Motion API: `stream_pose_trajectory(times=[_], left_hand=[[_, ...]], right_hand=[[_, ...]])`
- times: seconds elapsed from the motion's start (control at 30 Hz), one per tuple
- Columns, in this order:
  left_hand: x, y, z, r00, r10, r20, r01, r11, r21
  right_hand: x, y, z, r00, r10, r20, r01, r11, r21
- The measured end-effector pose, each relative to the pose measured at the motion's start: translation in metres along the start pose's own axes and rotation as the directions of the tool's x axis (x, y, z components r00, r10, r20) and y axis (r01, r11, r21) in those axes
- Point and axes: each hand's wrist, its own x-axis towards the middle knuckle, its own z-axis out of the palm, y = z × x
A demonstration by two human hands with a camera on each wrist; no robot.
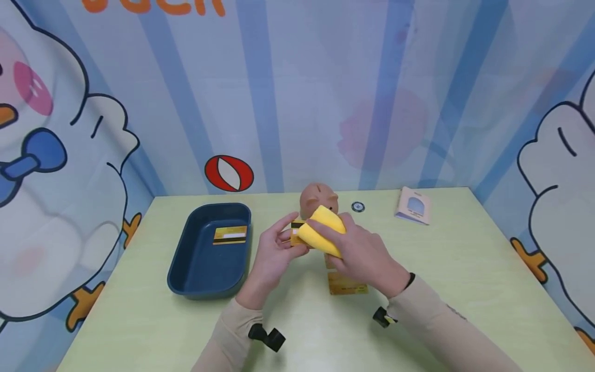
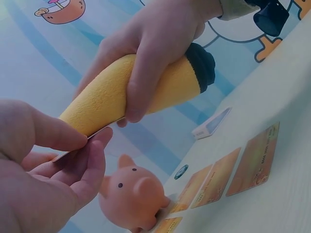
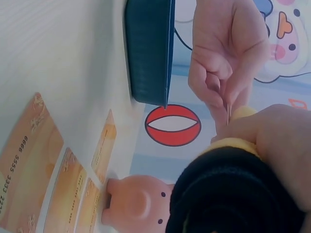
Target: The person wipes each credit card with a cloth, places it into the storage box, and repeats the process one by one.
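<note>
My left hand [image 1: 271, 257] pinches a gold bank card [image 1: 295, 235] by its edge, above the table. My right hand [image 1: 364, 254] grips a bunched yellow cloth [image 1: 323, 227] and holds it against the card, covering much of it. The right wrist view shows the cloth's black end [image 3: 233, 189] close up, and there the card is a thin edge between the left fingers. Below the hands, several more gold cards [image 2: 255, 162] lie in a row on the table. Another gold card [image 1: 230, 235] lies inside the blue tray [image 1: 209, 276].
A pink piggy bank [image 1: 316, 195] stands behind the hands near the table's back edge. Right of it lies a round chip [image 1: 358, 206]. Farther right is a small pale pink booklet [image 1: 412, 205]. A printed cloth backdrop [image 1: 307, 93] rises behind the table.
</note>
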Motion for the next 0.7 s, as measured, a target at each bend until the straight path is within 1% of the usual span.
stream_pose_trajectory(times=[0.1, 0.2, 0.4, 0.6, 0.7], left_hand=[[-0.001, 0.0, -0.003, 1.0, -0.015, -0.009, 0.015, 1.0, -0.018], [-0.001, 0.001, -0.006, 1.0, -0.022, -0.013, 0.021, 0.999, -0.036], [-0.002, 0.006, -0.01, 1.0, 0.0, -0.001, 0.0, 0.999, -0.04], [-0.003, 0.009, -0.014, 1.0, -0.021, -0.003, 0.021, 0.999, -0.049], [-0.005, 0.009, -0.016, 1.0, -0.025, -0.003, 0.025, 0.999, -0.04]], right_hand=[[-0.001, 0.001, -0.001, 1.0, 0.007, 0.022, -0.007, 1.0, 0.006], [-0.002, 0.003, -0.001, 1.0, 0.012, 0.027, -0.012, 1.0, 0.006], [-0.003, 0.007, -0.001, 1.0, 0.018, -0.001, -0.018, 1.0, -0.01], [-0.006, 0.011, 0.0, 0.999, 0.026, -0.018, -0.027, 0.999, -0.02], [-0.009, 0.014, 0.0, 0.999, 0.021, -0.027, -0.022, 0.999, -0.025]])
